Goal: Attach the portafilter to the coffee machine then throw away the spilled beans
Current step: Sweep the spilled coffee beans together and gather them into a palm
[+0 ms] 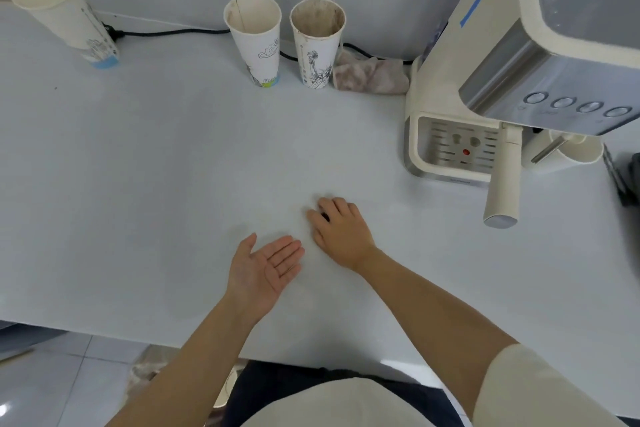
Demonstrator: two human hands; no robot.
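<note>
Cream portafilter (504, 180) handle juts from machine (519, 62)

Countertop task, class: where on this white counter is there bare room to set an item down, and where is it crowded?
Free: the wide counter between the tilted cup at far left, the two upright cups and the left hand. Also free: the strip between the right hand and the portafilter handle. Crowded: the back wall by the cups, cloth, cable and coffee machine.

Cream-and-silver coffee machine (519, 73) with blue tape strip (479, 0), white line-drawn paper cups (256, 42), pale grey counter (138, 166).
</note>
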